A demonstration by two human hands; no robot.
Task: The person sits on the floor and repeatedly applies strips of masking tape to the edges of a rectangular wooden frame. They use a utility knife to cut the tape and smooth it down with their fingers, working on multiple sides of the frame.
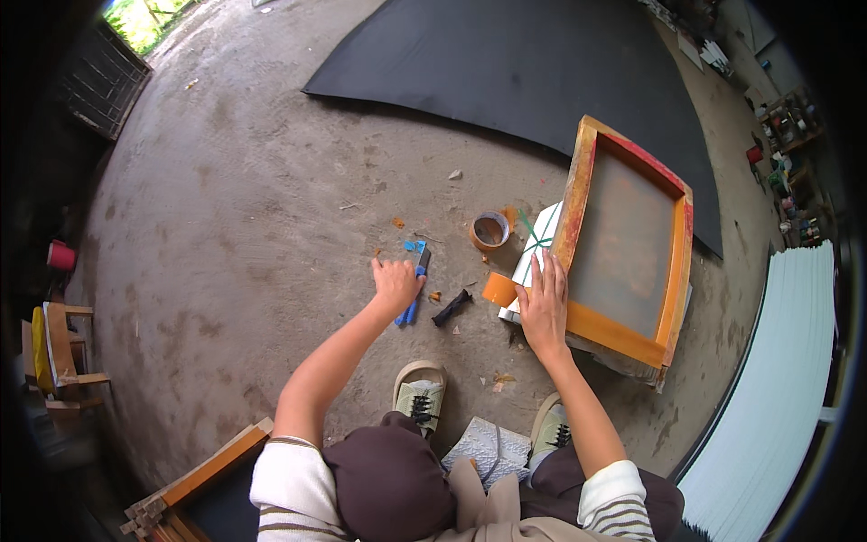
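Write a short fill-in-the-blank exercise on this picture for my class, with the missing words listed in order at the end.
1. The blue-and-dark tool on the floor is nearest the person's ____ hand.
2. The right hand rests against the wooden ____ around the grey panel.
3. The string on the white stack is coloured ____.
4. The large sheet on the floor is coloured ____.

Missing words: left; frame; green; black.

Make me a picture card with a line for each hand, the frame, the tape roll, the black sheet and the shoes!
Left hand: at the blue tool; grip unclear
Right hand: at the frame's near left corner, fingers extended
Frame: wooden, tilted
Tape roll: brown, on the floor
Black sheet: beyond the frame
Shoes: pale green, black laces
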